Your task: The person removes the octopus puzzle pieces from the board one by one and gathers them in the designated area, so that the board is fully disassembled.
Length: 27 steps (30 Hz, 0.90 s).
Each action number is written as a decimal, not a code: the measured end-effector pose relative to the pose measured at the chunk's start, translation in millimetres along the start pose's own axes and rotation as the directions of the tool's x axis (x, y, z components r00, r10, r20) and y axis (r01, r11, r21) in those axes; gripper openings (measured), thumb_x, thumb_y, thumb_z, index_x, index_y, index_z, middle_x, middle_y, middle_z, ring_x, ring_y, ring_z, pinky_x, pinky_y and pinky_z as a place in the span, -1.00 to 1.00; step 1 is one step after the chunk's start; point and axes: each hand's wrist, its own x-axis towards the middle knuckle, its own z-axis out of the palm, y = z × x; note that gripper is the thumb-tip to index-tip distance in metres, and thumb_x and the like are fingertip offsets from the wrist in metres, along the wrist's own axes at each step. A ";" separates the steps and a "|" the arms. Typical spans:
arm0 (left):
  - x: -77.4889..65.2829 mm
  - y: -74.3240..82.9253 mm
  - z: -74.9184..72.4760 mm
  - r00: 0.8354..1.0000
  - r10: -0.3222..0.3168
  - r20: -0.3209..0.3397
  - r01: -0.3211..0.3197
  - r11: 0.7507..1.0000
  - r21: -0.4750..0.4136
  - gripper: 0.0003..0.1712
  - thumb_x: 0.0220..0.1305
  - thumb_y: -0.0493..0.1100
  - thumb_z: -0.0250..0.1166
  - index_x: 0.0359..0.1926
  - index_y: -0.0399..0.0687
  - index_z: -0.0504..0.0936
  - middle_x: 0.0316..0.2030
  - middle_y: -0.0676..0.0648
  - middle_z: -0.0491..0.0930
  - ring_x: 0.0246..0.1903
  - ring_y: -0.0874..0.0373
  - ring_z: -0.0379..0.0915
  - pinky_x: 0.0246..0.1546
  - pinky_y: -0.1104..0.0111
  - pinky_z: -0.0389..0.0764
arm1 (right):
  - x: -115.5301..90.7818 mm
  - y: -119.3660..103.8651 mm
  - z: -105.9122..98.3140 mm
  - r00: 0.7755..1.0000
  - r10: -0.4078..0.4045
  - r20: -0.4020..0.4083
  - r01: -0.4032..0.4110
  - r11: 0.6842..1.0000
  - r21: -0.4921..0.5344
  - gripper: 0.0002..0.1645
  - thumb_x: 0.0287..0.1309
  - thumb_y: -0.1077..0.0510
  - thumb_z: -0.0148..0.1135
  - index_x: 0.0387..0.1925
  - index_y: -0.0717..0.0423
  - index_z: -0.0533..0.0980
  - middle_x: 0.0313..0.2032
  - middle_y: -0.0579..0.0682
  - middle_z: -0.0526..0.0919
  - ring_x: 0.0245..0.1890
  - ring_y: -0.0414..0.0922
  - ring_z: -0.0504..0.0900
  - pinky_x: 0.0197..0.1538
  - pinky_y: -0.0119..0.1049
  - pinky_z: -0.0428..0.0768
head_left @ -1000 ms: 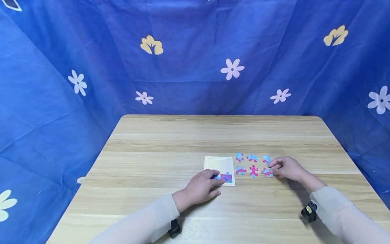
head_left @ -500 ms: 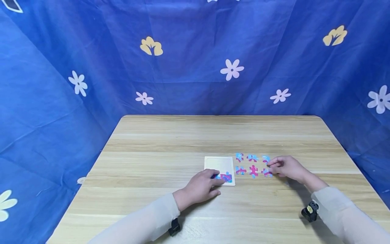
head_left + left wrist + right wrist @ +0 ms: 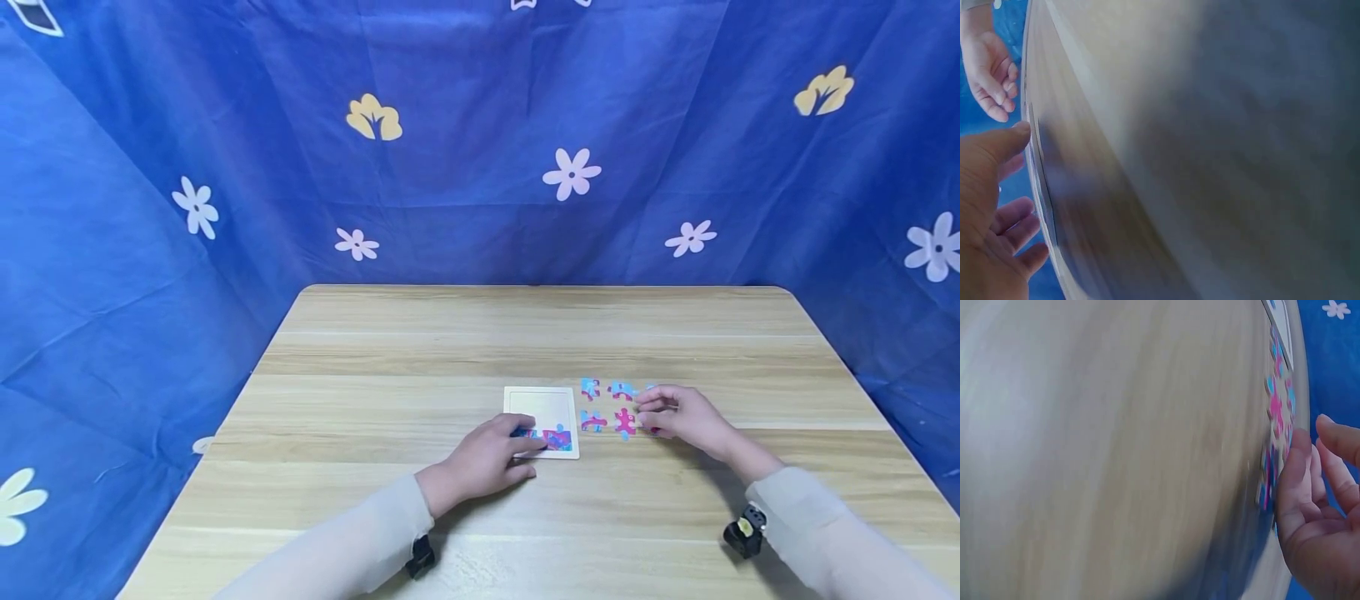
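My left hand [image 3: 480, 460] rests over the lower left of a square puzzle tray [image 3: 538, 405], its fingers extended. Joined pink, purple and blue jigsaw pieces [image 3: 558, 438] fill the tray's lower strip, partly covered by those fingers. To the right of the tray lie loose jigsaw pieces in two rows, among them a pink one [image 3: 625, 422] and a blue-and-pink one [image 3: 593, 422]. My right hand [image 3: 692, 421] hovers at the right end of the rows and hides much of the last pieces. The right wrist view shows its thumb and fingers [image 3: 1297, 469] apart, holding nothing, beside a piece [image 3: 1266, 478].
The wooden table [image 3: 420, 350] extends beyond and to both sides of the tray. A blue flowered cloth [image 3: 465, 167] hangs behind it and along the sides. Black wrist cameras [image 3: 744, 533] sit under both cuffs.
My right hand has shifted left, from beside the rightmost loose pieces to over them, covering them more. My left hand stays on the tray, with a slight shift left.
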 end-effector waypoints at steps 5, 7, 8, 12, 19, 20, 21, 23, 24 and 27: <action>-6.9 -5.3 -3.8 1.000 -0.004 -0.014 0.004 1.000 -0.024 -0.51 0.19 0.10 0.32 0.13 0.12 0.61 0.17 -0.13 0.44 0.19 -0.02 0.33 0.20 0.15 0.35 | 3.3 -4.4 16.4 1.000 -0.018 -0.001 0.018 0.999 0.028 -0.56 0.09 0.23 0.35 0.01 0.34 0.50 -0.13 0.17 0.61 -0.20 -0.02 0.64 -0.20 -0.22 0.66; -9.9 -7.3 -5.5 1.000 -0.009 -0.018 0.008 0.999 -0.033 -0.51 0.19 0.10 0.32 0.13 0.11 0.61 0.17 -0.13 0.44 0.19 -0.04 0.33 0.20 0.14 0.35 | 4.7 -7.0 23.1 1.000 -0.025 0.004 0.025 0.999 0.045 -0.56 0.10 0.25 0.34 0.01 0.35 0.50 -0.13 0.19 0.61 -0.19 -0.02 0.64 -0.20 -0.21 0.67; -11.2 -8.5 -6.2 1.000 -0.012 -0.020 0.011 0.999 -0.034 -0.51 0.19 0.10 0.32 0.13 0.10 0.61 0.17 -0.13 0.44 0.19 -0.04 0.33 0.21 0.13 0.34 | 5.4 -8.5 26.3 1.000 -0.029 0.007 0.029 0.998 0.049 -0.56 0.10 0.26 0.34 0.02 0.35 0.49 -0.13 0.19 0.61 -0.19 -0.03 0.63 -0.21 -0.21 0.67; -15.5 -12.9 -8.0 0.998 -0.036 -0.045 0.035 0.999 -0.026 -0.48 0.18 0.11 0.33 0.13 0.05 0.60 0.17 -0.15 0.45 0.17 -0.06 0.35 0.18 0.09 0.36 | 9.2 -13.1 40.2 0.998 -0.054 0.017 0.053 0.996 0.072 -0.56 0.10 0.27 0.34 0.01 0.37 0.49 -0.13 0.19 0.61 -0.20 -0.04 0.63 -0.23 -0.20 0.67; -17.7 -18.8 -9.3 0.994 -0.076 -0.079 0.075 0.997 -0.011 -0.46 0.15 0.10 0.35 0.13 0.00 0.60 0.17 -0.17 0.45 0.16 -0.07 0.36 0.16 0.05 0.38 | 14.2 -24.6 65.5 0.995 -0.083 0.051 0.079 0.993 0.087 -0.56 0.07 0.26 0.36 -0.01 0.37 0.50 -0.18 0.16 0.61 -0.27 -0.06 0.65 -0.26 -0.22 0.67; -18.0 -19.4 -9.6 0.994 -0.077 -0.080 0.077 0.997 -0.005 -0.46 0.15 0.11 0.34 0.13 0.01 0.60 0.17 -0.17 0.45 0.16 -0.07 0.36 0.16 0.05 0.38 | 12.5 -30.4 68.4 0.994 -0.089 0.060 0.084 0.993 0.083 -0.57 0.09 0.28 0.35 -0.01 0.38 0.50 -0.18 0.17 0.61 -0.27 -0.05 0.65 -0.26 -0.21 0.67; -18.2 -20.0 -9.7 0.994 -0.078 -0.082 0.078 0.997 -0.002 -0.46 0.15 0.10 0.34 0.12 0.01 0.60 0.16 -0.18 0.45 0.16 -0.07 0.36 0.15 0.05 0.39 | 13.1 -32.2 71.5 0.993 -0.098 0.068 0.093 0.992 0.083 -0.57 0.10 0.28 0.34 -0.01 0.39 0.49 -0.18 0.17 0.61 -0.28 -0.05 0.65 -0.28 -0.21 0.67; -19.0 -21.3 -10.0 0.993 -0.083 -0.084 0.084 0.996 0.000 -0.46 0.15 0.10 0.34 0.12 0.01 0.60 0.16 -0.18 0.45 0.15 -0.08 0.37 0.15 0.04 0.39 | 14.8 -35.6 77.2 0.990 -0.111 0.086 0.104 0.991 0.081 -0.59 0.11 0.28 0.32 -0.01 0.39 0.50 -0.19 0.16 0.61 -0.29 -0.04 0.65 -0.30 -0.22 0.67; -19.5 -21.9 -10.0 0.993 -0.087 -0.086 0.087 0.996 0.002 -0.47 0.15 0.10 0.34 0.12 0.01 0.60 0.16 -0.18 0.46 0.15 -0.07 0.37 0.15 0.04 0.39 | 15.7 -37.1 80.0 0.988 -0.121 0.095 0.113 0.990 0.078 -0.60 0.11 0.29 0.31 -0.02 0.39 0.49 -0.20 0.16 0.61 -0.30 -0.03 0.65 -0.31 -0.23 0.67; -20.4 -23.8 -9.2 0.991 -0.089 -0.096 0.090 0.996 0.008 -0.48 0.14 0.10 0.34 0.10 0.01 0.61 0.15 -0.18 0.47 0.14 -0.08 0.38 0.13 0.03 0.40 | 21.2 -37.2 88.5 0.985 -0.134 0.110 0.127 0.989 0.069 -0.63 0.10 0.28 0.32 -0.05 0.36 0.52 -0.24 0.11 0.62 -0.33 -0.04 0.65 -0.34 -0.26 0.66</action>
